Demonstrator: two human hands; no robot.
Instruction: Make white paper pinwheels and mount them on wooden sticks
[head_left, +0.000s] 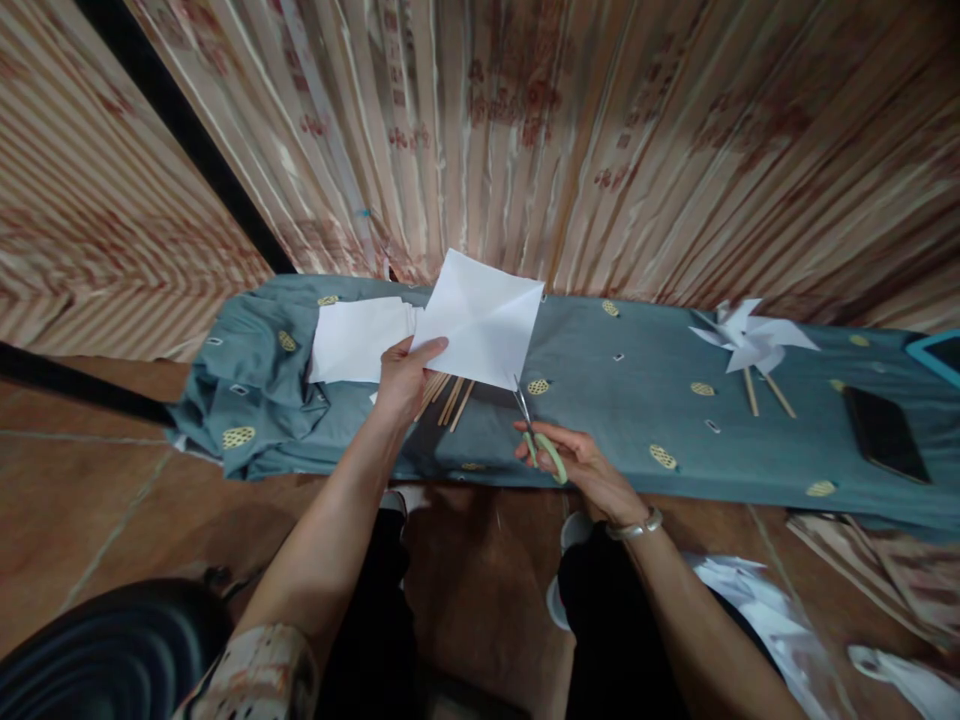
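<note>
My left hand (409,375) pinches the lower left corner of a square white sheet of paper (484,315), held above the cloth-covered bench. Faint diagonal creases cross the sheet. In my right hand (581,455) is a pair of scissors (546,455) with light green handles, my fingers in the loops. The blade tips meet the sheet's lower right corner. Behind my left hand lies a stack of white paper (356,340). Several thin wooden sticks (450,402) rest on the cloth below the held sheet, partly hidden by it.
White paper pinwheels (750,338) on sticks lie at the right of the bench (600,400). Nearby are a dark phone (885,435) and a blue-edged object (937,355). A pleated curtain (487,140) hangs behind. A black round stool (112,650) and white paper pieces (757,600) are below.
</note>
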